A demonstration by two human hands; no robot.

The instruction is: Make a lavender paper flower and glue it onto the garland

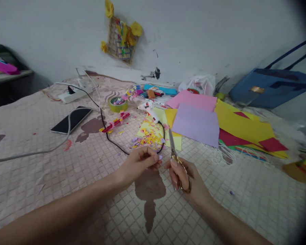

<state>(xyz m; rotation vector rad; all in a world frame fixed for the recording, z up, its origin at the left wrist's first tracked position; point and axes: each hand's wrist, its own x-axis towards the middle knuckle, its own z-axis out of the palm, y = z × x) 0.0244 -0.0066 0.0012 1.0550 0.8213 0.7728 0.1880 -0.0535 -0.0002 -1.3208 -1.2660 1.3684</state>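
My left hand [142, 161] is closed in a pinch on a small purple paper piece [160, 157], near the middle of the cloth. To its right, my right hand [185, 177] is wrapped round the gold handles of a pair of scissors [172, 144], whose blades point up and away and look closed. The hands are a little apart. Just beyond my left hand, a heap of small yellow, pink and purple paper cuttings [150, 136] lies on a pale green sheet [177, 143]. A white glue gun [151, 112] rests behind the heap.
Coloured sheets [196, 124] lie at the right, near white string [223, 154] and a blue bag [272, 86]. Left of the cuttings are a decorated red strip [116, 122], a green tape roll [118, 104], a phone [72, 120] and a power strip [75, 94]. Cables cross the cloth.
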